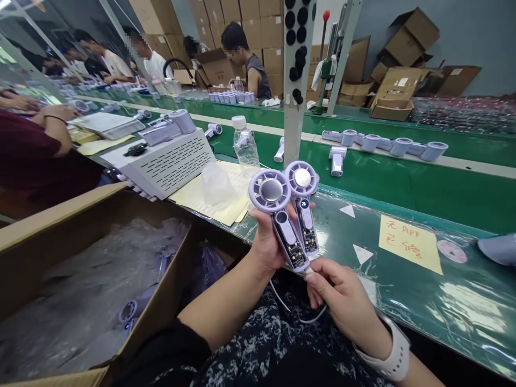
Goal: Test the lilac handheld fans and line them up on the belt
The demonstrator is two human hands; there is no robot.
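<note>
Two purple handheld fans are side by side in my left hand [269, 242], its fingers wrapped round their handles. The nearer handheld fan [291, 236] shows a dark round display and a circuit board under its clear handle cover. Slightly behind it, the other handheld fan [307, 215] has a lit display that seems to read 28. My right hand [332, 282] pinches the plug end of a white cable [309, 270] at the bottom of the nearer fan. The cable loops down over my lap.
An open carton [133, 258] with plastic bags and fans stands at my left. On the bench are a grey vented box [173, 161], a plastic bottle [245, 145] and a yellow note [410, 242]. Several fans lie along the green conveyor [403, 185]. Co-workers sit beyond and at left.
</note>
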